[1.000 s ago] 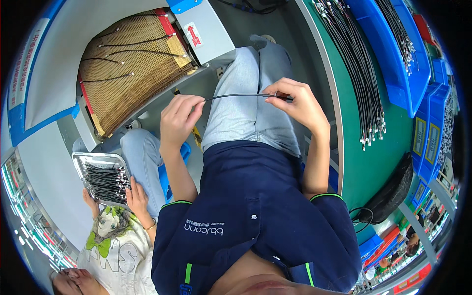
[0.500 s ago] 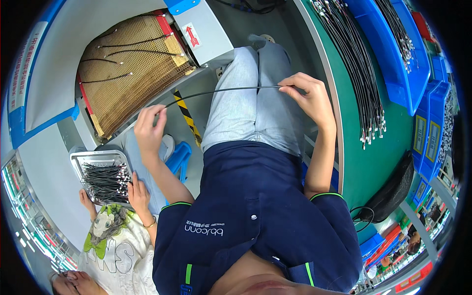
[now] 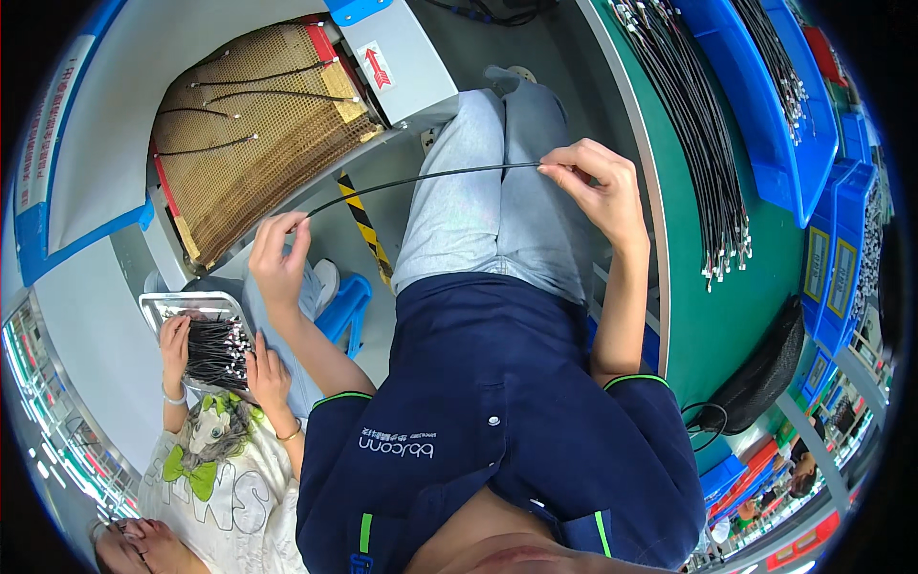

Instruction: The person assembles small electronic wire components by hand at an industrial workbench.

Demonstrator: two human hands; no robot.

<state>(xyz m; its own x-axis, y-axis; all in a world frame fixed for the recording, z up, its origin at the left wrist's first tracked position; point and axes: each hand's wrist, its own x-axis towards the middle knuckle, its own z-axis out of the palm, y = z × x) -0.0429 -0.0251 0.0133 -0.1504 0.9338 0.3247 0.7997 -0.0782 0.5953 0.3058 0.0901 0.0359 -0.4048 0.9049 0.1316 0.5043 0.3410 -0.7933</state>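
A thin black cable [image 3: 421,178] stretches in a slight bow between my two hands, above my lap. My left hand [image 3: 279,256] pinches its left end near the conveyor's front edge. The other end sits between the thumb and fingers of my right hand [image 3: 595,186], close to the green table's edge. My fingertips hide both cable ends. Several short black cables [image 3: 277,96] lie spread across the brown mesh conveyor belt [image 3: 229,172] at the far left.
On the green table [image 3: 703,335] at right lies a long bundle of black cables [image 3: 684,143]. Blue bins [image 3: 818,163] stand beyond it, near a black mesh pouch [image 3: 760,368]. At lower left, a co-worker's hands [image 3: 268,371] rest at a metal tray [image 3: 153,304] of cables. A blue stool [image 3: 352,304] stands between us.
My left hand has shifted slightly left and toward me with its cable end; my right has barely moved. The co-worker's left-side hand has moved up onto the cables in the tray.
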